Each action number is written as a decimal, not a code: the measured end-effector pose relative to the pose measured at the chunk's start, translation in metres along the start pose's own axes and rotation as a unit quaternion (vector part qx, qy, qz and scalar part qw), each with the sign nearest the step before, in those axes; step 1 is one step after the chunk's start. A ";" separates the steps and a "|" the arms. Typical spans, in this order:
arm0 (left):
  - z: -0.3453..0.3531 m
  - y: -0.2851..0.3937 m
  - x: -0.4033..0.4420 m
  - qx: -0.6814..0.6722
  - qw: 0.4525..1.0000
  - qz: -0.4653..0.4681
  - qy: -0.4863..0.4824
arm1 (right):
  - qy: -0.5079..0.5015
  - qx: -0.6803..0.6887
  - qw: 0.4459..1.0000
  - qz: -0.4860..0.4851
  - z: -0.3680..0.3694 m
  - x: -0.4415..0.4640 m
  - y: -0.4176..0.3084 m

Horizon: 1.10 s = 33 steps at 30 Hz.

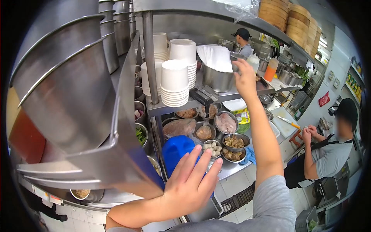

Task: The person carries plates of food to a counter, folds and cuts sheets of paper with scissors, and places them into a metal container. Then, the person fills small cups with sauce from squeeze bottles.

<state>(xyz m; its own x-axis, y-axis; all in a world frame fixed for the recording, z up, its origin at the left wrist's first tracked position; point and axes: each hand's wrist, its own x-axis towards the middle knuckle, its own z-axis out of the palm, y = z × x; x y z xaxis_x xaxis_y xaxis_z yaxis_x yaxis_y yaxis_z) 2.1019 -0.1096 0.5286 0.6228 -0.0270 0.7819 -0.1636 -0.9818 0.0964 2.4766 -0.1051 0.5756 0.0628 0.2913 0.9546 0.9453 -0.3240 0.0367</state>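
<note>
My right hand (245, 79) is raised at the right side of a metal pot (217, 80) on the steel shelf. Its fingers are apart and slightly bent near the rim, with nothing visible in them. A stack of flat white paper sleeves (214, 58) stands in that pot. Lower down, my left hand (191, 183) has its fingers spread and holds nothing. Just beyond it is a blue plastic jug (177, 149), partly hidden by the fingers; I cannot tell whether they touch. Stacked white paper tubs (175, 79) stand left of the pot.
Below the shelf are bowls of raw meat (226, 123), mushrooms (235, 142) and pale balls (212, 148). Large metal containers (65, 85) crowd the left. A co-worker (332, 143) stands at right by a cutting board (282, 121). Bamboo steamers (297, 19) sit overhead.
</note>
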 end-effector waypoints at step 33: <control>-0.167 0.202 -0.419 -0.087 0.749 -0.648 0.113 | -0.566 0.501 0.593 -0.278 -0.218 -0.254 -0.510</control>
<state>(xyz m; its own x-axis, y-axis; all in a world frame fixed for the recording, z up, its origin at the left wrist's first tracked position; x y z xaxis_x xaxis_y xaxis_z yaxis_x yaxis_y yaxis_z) 1.6797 -0.2651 0.3232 0.2029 0.9781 0.0457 0.3566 -0.1172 0.9269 1.9088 -0.2105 0.3791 -0.7092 0.7035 0.0458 0.6010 0.6373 -0.4824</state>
